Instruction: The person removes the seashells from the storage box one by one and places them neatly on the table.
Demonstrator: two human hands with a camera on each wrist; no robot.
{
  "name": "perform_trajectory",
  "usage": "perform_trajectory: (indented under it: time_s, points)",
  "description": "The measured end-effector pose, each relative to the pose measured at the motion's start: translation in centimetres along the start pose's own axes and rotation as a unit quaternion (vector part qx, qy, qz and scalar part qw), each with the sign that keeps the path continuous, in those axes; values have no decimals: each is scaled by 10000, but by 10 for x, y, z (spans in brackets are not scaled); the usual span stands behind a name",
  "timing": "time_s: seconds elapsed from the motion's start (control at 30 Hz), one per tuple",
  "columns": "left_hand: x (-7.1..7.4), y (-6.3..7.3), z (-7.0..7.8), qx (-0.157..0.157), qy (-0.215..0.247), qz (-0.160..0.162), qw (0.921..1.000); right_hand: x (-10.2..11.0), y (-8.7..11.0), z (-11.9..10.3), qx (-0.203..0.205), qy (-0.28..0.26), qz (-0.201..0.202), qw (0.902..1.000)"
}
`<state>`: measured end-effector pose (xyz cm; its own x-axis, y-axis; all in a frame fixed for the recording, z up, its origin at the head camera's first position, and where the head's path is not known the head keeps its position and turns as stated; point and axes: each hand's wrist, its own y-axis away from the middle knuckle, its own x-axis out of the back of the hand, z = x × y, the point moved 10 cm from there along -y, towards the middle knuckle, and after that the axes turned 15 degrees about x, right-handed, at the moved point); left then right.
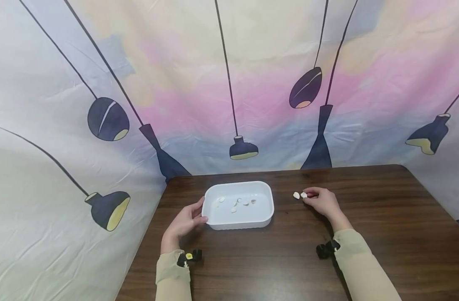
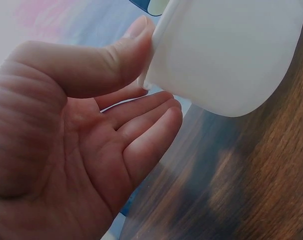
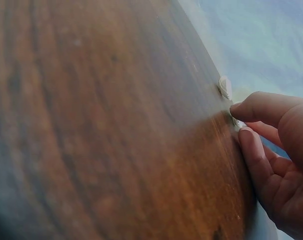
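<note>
A white plastic basin [image 1: 238, 225] rests on the table, several small pale shells [image 1: 234, 209] scattered over its floor. At its left end my left hand [image 1: 185, 221] grips the rim; in the left wrist view the thumb [image 2: 134, 50] presses one side of the rim, with the other fingers beyond and below it. Right of the basin, my right hand [image 1: 323, 202] pinches a small white shell [image 1: 303, 195] by thumb and fingertips, low over the wood. A second white shell [image 1: 296, 195] lies just left of it; in the right wrist view this shell [image 3: 225, 86] looks ribbed.
The dark brown wooden table [image 1: 252, 267] has a rounded far edge. Behind it hangs a cloth backdrop [image 1: 199, 104] printed with lamps, right up against that edge. Each wrist wears a small black camera, the right one [image 1: 323, 251] close above the tabletop.
</note>
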<state>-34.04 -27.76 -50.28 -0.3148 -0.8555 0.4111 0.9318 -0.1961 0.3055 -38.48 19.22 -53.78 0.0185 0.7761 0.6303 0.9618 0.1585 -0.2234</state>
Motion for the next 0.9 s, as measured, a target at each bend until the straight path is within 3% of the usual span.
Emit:
perform_trajectory:
  time_s: [0.9]
  points:
    - [1,0,2,15,-61,58,10000,-1,1,-2,-58,-16,-69,10000]
